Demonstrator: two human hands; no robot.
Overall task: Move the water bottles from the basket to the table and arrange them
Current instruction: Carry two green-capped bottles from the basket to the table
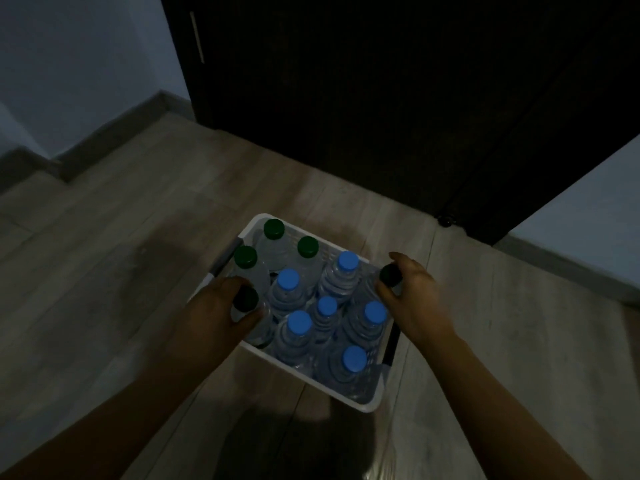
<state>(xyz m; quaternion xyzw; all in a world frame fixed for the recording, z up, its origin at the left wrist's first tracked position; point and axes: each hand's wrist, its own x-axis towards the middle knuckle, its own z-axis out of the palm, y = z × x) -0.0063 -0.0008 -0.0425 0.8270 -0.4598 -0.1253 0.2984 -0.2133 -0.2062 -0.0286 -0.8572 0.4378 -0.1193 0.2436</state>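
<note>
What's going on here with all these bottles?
A person has both hands in a white plastic basket that sits on the wooden floor, packed with upright water bottles. The left hand grips a green-capped bottle at the basket's left side; the right hand grips a dark-capped bottle at its right side. The six blue-capped bottles sit untouched. No table is in view.

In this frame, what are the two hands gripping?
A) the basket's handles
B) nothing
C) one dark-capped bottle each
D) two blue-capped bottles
C: the left hand curls round the left dark-capped bottle, the right hand round the right dark-capped bottle, both standing in the basket.
</note>
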